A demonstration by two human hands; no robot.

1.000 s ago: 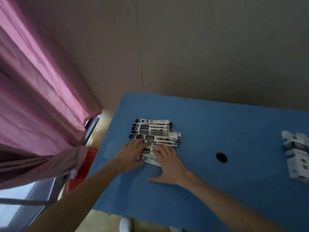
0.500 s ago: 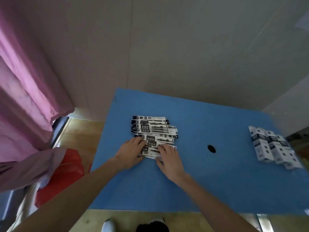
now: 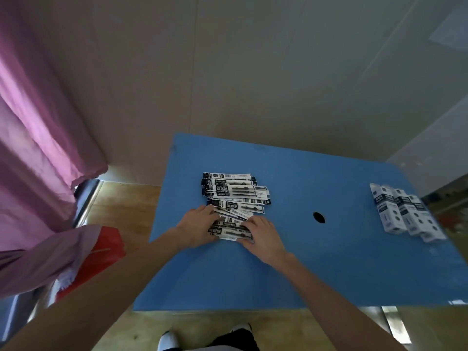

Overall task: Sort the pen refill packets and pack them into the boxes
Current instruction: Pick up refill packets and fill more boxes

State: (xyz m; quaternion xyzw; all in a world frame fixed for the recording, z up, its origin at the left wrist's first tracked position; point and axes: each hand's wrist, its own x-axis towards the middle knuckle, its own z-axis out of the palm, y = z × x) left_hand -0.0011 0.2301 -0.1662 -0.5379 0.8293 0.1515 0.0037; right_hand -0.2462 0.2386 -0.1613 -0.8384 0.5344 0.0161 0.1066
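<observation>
Blue desk (image 3: 291, 269) carries a fanned pile of pen refill packets (image 3: 235, 193) near its left-centre. Left hand (image 3: 198, 228) and right hand (image 3: 263, 235) bracket the nearest packets from either side, fingers lightly curled against their ends; whether they truly pinch, cannot tell. Three white boxes (image 3: 402, 214) lie side by side, well apart, at the right edge.

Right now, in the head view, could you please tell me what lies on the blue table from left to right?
Left hand → pen refill packets → right hand → round hole → white boxes.
</observation>
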